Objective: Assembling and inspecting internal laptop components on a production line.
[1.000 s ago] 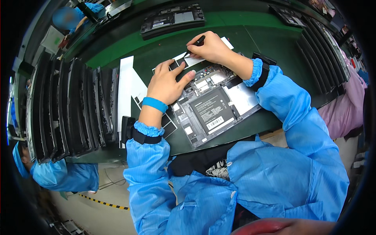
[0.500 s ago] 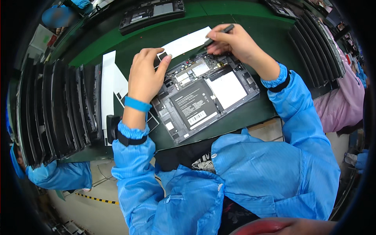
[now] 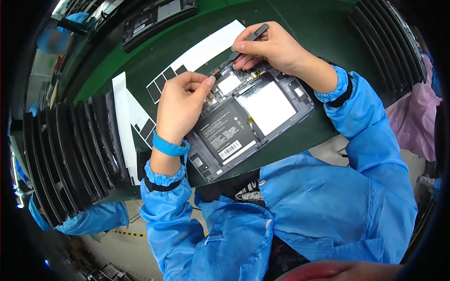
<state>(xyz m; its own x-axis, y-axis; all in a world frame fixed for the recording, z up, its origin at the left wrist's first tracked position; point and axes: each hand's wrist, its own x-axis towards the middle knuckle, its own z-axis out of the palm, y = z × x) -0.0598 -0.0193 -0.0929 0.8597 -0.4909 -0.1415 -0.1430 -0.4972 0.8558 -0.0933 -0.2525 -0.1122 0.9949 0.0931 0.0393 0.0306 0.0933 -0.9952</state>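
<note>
An opened tablet-like device (image 3: pixel 213 171) lies tilted on the green table, its inside facing up. It shows a black battery with a printed label (image 3: pixel 225 129), a white panel (image 3: pixel 267 108) and a circuit board (image 3: pixel 243 76) along the far edge. My right hand (image 3: pixel 274 49) grips a slim black tool (image 3: pixel 258 33), whose lower end points at the board's far edge; its tip is partly hidden. My left hand (image 3: pixel 180 105) is over the board's left part, thumb and forefinger pinched together. Whatever lies between those fingertips is too small to make out.
Upright black panels stand in a row at left (image 3: pixel 70 154) and another at right (image 3: pixel 382 47). White sheets with black rectangles lie beyond the device (image 3: pixel 201 49) and left of it (image 3: pixel 123 117). Another opened device (image 3: pixel 159 18) sits at the back. Other people sit nearby.
My left hand has gone from the device's far left corner to the board, its fingers now pinched. The tool in my right hand has come down to the board's far edge. The view has shifted slightly.
</note>
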